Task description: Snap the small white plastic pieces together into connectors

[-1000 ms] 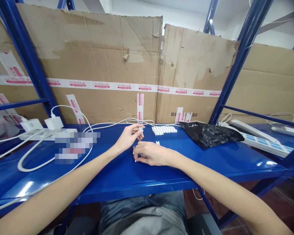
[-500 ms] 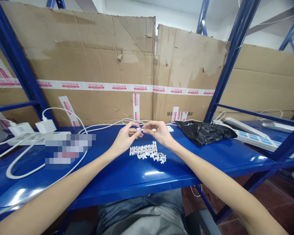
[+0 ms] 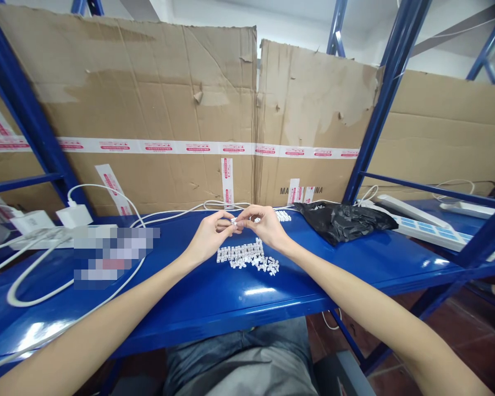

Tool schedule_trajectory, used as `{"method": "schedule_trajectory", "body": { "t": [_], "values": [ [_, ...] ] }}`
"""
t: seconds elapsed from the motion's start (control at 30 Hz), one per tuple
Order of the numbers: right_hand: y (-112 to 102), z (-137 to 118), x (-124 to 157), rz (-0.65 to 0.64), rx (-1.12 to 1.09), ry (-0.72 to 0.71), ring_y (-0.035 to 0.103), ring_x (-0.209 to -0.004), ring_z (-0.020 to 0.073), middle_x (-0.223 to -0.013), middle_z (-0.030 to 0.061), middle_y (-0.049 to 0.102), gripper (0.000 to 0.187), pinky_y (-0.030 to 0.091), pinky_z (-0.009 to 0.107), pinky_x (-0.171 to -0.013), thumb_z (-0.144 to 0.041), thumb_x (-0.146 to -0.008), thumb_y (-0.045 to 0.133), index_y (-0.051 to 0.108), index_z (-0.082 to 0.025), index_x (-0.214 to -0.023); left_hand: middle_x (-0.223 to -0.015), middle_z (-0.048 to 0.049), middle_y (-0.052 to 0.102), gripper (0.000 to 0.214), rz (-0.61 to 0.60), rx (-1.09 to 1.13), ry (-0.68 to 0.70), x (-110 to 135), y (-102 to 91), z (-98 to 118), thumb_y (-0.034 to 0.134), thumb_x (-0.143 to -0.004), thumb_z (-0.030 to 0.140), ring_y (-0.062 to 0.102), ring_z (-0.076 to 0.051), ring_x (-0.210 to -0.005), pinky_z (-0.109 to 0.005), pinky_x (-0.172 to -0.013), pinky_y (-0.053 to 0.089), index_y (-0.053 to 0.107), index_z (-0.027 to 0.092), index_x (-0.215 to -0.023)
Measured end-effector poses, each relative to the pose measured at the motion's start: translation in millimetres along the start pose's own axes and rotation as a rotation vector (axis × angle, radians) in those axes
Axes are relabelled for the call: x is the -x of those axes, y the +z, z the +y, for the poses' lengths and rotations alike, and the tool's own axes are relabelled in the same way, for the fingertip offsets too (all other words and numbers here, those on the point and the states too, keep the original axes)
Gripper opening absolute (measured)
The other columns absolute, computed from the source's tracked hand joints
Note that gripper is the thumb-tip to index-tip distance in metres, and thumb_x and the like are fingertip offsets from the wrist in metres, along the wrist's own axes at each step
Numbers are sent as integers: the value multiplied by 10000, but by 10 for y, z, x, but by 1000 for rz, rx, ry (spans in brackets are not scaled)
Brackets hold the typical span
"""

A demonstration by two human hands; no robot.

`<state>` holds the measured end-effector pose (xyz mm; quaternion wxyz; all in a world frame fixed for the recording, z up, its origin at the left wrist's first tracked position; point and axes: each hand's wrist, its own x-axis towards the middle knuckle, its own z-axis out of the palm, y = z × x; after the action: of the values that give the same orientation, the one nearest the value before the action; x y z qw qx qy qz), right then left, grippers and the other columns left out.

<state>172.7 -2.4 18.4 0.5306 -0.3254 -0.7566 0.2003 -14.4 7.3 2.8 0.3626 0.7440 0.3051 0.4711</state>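
Lot, nearest first. My jeans (image 3: 239,357), under the shelf edge. Blue steel shelf (image 3: 247,311), glossy, running across in front of me. My left hand (image 3: 208,237) and right hand (image 3: 266,226), both curled nearly closed, fingertips meeting above the shelf, together pinching one small white connector (image 3: 233,221), its long axis seemingly left to right, mostly hidden by fingers. Heap of loose connectors and joined strips (image 3: 247,256) on the shelf, just below the hands and nearer me, right hand slightly closer. Further strip (image 3: 283,216), just beyond the right hand. Black plastic bag (image 3: 340,221), to the right. White cables (image 3: 103,190), left. Power strip (image 3: 427,232), far right. Cardboard sheets (image 3: 148,110), behind everything.
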Motion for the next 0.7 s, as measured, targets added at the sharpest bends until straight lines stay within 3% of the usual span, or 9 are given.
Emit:
{"method": "schedule_trajectory", "body": {
  "t": [0.33, 0.47, 0.57, 0.7],
  "values": [
    [1, 14, -12, 12, 33, 36, 614, -758, 155, -810, 29, 750, 57, 440, 310, -711, -124, -768, 754, 755, -180, -768, -867, -101, 796, 245, -27, -27, 5, 15, 13, 22, 712, -878, 397, 781, -258, -843, -350, -741, 598, 592, 194, -943],
    [3, 12, -13, 7, 13, 65, 618, -710, 140, -783, 21, 727, 117, 438, 289, -672, -162, -768, 771, 733, -159, -878, -870, -81, 798, 195, -48, -127, 82, 39, -14, 43, 671, -920, 385, 776, -242, -840, -361, -804, 592, 608, 201, -942],
    [-4, 16, -14, -50, 5, 113, 645, -723, 146, -799, 28, 724, 200, 469, 290, -685, -245, -783, 784, 714, -149, -944, -862, -66, 796, 164, -58, -201, 148, 51, -34, 63, 652, -935, 366, 772, -236, -842, -363, -838, 585, 637, 204, -952],
    [-33, 13, -23, -135, -61, 141, 677, -719, 161, -775, 49, 741, 193, 517, 320, -730, -334, -847, 740, 707, -145, -860, -884, -61, 801, 186, -27, -192, 137, 40, -34, 87, 660, -931, 385, 770, -240, -867, -361, -838, 581, 617, 212, -985]
  ]
}}
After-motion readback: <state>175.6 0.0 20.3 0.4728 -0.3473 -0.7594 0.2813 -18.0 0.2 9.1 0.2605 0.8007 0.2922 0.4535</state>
